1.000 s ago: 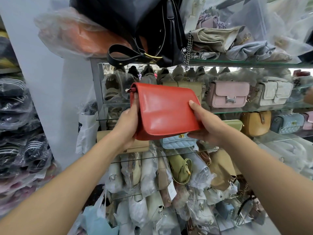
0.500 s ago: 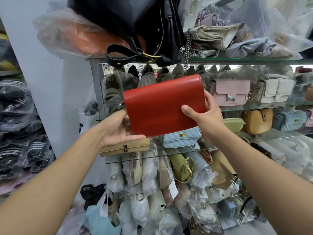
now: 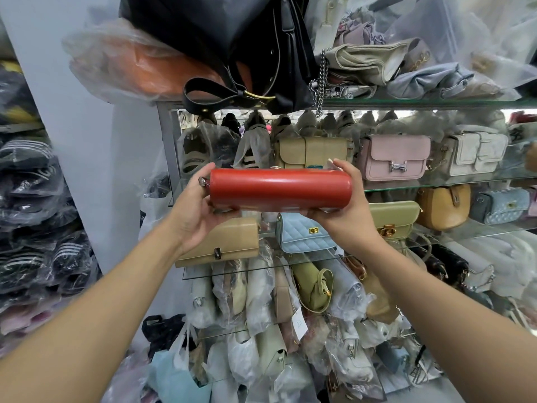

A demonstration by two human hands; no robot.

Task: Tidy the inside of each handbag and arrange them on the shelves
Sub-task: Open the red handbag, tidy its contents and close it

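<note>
I hold a red handbag (image 3: 279,189) level in front of the glass shelves, turned so that only its narrow rounded side faces me. My left hand (image 3: 191,210) grips its left end, thumb near a small metal ring. My right hand (image 3: 345,210) grips its right end from below, fingers curled over the far edge. The bag hangs in the air just before the second glass shelf (image 3: 436,184), in front of a khaki bag (image 3: 311,152). Its opening and inside are hidden.
A pink bag (image 3: 393,161) and a white bag (image 3: 473,155) stand on that shelf. Below stand a tan clutch (image 3: 223,242), a light blue quilted bag (image 3: 305,234) and an olive bag (image 3: 395,219). A black bag (image 3: 232,48) overhangs the top shelf. Wrapped bags crowd the lower shelves.
The red bag has been tipped from showing its broad face to lying level, edge toward me, and moved forward toward the second shelf. Both hands shifted to its ends.
</note>
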